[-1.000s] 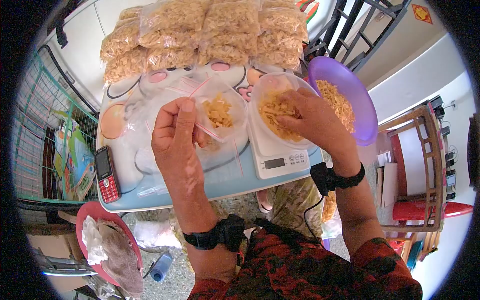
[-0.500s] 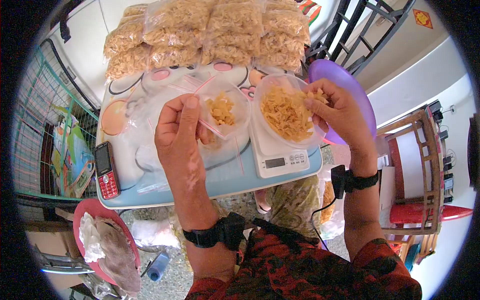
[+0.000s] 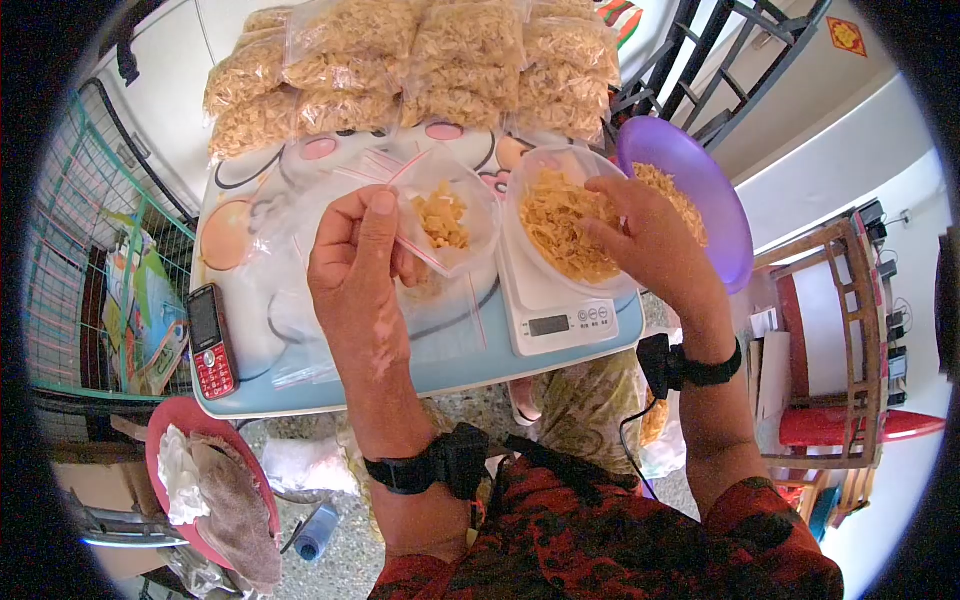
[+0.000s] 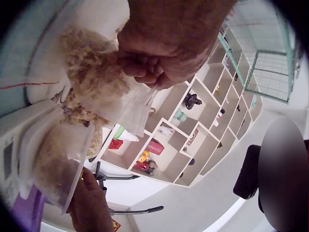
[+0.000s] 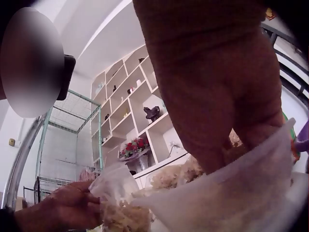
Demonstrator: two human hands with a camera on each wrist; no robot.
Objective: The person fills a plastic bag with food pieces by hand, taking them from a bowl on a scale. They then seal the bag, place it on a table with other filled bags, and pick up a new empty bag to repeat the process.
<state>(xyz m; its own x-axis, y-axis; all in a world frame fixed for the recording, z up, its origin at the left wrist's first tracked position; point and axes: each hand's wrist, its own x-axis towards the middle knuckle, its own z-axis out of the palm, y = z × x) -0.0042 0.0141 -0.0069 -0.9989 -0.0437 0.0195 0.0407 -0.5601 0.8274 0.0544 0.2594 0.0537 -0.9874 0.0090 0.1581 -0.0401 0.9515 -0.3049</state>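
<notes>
My left hand (image 3: 360,255) pinches the edge of a clear zip-lock bag (image 3: 478,215) between thumb and fingers. The bag's mouth gapes, and a small heap of yellowish dried flakes (image 3: 440,218) lies inside. To its right, a translucent white bowl (image 3: 528,262) of the same flakes sits on a white kitchen scale (image 3: 525,338). Over the right side of this bowl is my right hand (image 3: 655,235), its thumb and forefinger spread apart at the flakes. Fingers point down inside the rim in the right wrist view, where the bowl wall (image 5: 231,193) partly hides them.
Filled bags of flakes (image 3: 400,75) are stacked along the table's back. A purple basin (image 3: 728,215) with more flakes stands at the right. Empty zip-lock bags (image 3: 300,290) lie under my left hand, and a red phone (image 3: 212,345) rests near the left edge.
My right hand lifted a pinch of flakes to the bowl's right rim, then came back left over the bowl, with no pinch of flakes showing now. My left hand keeps holding the bag.
</notes>
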